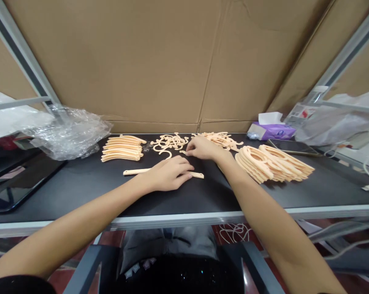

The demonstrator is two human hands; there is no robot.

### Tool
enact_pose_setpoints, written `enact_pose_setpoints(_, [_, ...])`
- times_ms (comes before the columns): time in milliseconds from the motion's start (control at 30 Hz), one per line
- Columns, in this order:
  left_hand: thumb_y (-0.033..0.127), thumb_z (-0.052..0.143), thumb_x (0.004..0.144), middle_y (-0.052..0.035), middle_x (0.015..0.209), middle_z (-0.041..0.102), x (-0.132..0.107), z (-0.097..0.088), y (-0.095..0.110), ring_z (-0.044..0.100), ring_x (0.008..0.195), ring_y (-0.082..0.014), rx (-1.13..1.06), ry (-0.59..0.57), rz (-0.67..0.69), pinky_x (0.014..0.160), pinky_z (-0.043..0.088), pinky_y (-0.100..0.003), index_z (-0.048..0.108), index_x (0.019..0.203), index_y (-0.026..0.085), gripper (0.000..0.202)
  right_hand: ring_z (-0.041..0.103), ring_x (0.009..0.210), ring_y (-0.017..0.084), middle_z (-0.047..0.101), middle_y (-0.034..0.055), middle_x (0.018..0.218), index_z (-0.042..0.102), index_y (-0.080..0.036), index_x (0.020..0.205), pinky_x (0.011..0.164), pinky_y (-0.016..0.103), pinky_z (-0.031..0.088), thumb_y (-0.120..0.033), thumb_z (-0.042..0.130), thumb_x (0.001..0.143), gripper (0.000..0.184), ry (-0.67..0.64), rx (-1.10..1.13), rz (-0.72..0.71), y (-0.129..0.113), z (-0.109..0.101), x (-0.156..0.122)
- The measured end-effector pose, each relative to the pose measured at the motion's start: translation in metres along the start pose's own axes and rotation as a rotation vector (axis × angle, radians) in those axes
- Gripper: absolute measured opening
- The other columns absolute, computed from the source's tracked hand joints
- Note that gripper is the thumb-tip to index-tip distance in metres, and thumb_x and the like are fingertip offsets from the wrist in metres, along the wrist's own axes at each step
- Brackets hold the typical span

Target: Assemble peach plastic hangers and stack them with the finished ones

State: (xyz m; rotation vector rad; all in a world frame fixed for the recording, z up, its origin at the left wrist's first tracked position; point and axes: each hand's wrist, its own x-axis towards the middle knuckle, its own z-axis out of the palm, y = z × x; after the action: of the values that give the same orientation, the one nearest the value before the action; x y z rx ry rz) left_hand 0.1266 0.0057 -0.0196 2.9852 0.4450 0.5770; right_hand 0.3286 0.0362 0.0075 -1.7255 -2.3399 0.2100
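Note:
A long beige bar (135,172) with a small hole at its end lies across the black tabletop. My left hand (172,173) is closed over its middle, fingers curled around it. Just beyond, my right hand (202,148) pinches a small beige piece (183,152), mostly hidden by the fingertips. Close to that hand are a loose beige hook (166,154) and a heap of similar hooks (171,141). Behind the right wrist is a pile of thin beige pieces (223,139).
Stacked curved beige bars (122,148) sit left of the hooks. Stacks of beige looped pieces (272,163) lie by my right forearm. A purple tissue pack (274,130), a phone (291,146) and crumpled clear plastic (70,134) flank the work. Cardboard (160,61) stands behind.

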Motion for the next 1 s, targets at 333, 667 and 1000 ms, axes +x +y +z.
enact_pose_setpoints(333, [0.019,0.056,0.092,-0.0087,0.097,0.072,-0.0043,-0.0012,0.0042,0.065,0.095,-0.0220,-0.126,0.035,-0.117,0.089,0.052,-0.036,0.073,0.094,0.016,0.017,0.066,0.084,0.017,0.077,0.0083,0.094,0.080,-0.015,0.091,0.074,0.025,0.045,-0.018,0.067,0.084,0.015,-0.018,-0.009,0.045,-0.0064,-0.0035,-0.0031])
enact_pose_setpoints(667, [0.018,0.055,0.092,-0.0073,0.096,0.072,-0.0051,0.0014,0.0010,0.066,0.092,-0.0206,-0.083,0.058,-0.122,0.086,0.052,-0.033,0.073,0.090,0.017,0.018,0.065,0.080,0.016,0.077,0.0069,0.091,0.080,-0.015,0.091,0.071,0.025,0.044,-0.021,0.067,0.082,0.017,-0.020,-0.010,0.059,-0.0072,-0.0037,-0.0040])
enact_pose_setpoints(1000, [0.019,0.053,0.093,-0.0071,0.099,0.072,-0.0055,0.0017,-0.0006,0.066,0.095,-0.0205,-0.025,0.043,-0.128,0.088,0.052,-0.033,0.073,0.092,0.017,0.020,0.067,0.079,0.017,0.078,0.0068,0.088,0.080,-0.015,0.089,0.070,0.024,0.045,-0.016,0.064,0.082,0.018,-0.012,0.004,0.028,-0.0034,-0.0006,-0.0035])
